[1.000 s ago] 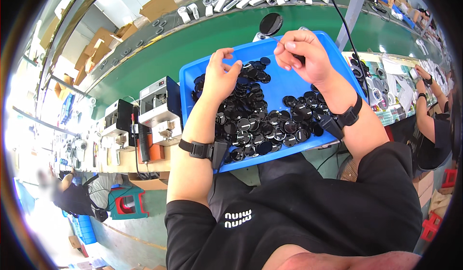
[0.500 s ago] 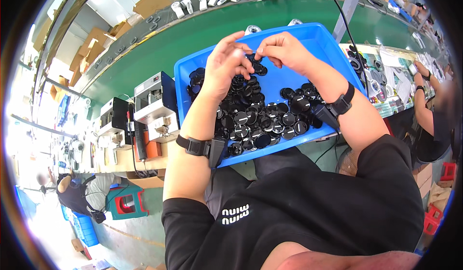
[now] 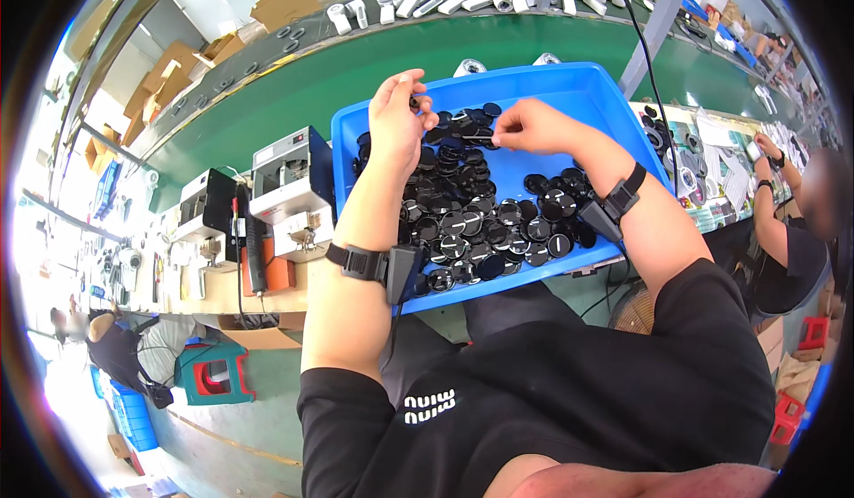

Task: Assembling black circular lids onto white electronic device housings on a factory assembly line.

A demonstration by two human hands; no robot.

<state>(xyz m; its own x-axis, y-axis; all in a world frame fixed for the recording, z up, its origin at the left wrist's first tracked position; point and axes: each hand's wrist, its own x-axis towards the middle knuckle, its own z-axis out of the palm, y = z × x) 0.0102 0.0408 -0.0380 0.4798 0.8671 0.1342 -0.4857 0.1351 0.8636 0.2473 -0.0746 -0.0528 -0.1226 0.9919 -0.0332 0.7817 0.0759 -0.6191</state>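
Observation:
A blue plastic tray (image 3: 578,97) rests on my lap and holds several round black caps (image 3: 498,222) in a loose pile. Over the tray's far left part, my left hand (image 3: 396,129) is raised with a small black cap pinched between thumb and fingers. My right hand (image 3: 534,129) hovers over the middle of the tray, its fingertips pinched just above the caps; whether a cap is in them is hard to tell. Both wrists wear black straps with small devices.
A green conveyor belt (image 3: 302,80) runs behind the tray, with white parts (image 3: 445,0) along its far side. Grey and white machines (image 3: 289,191) stand to my left. Another person (image 3: 792,231) sits to my right. Cardboard boxes (image 3: 285,0) are stacked at the back.
Both hands have moved apart over the tray. My left hand rose with a cap. My right hand dropped toward the pile at the tray's middle.

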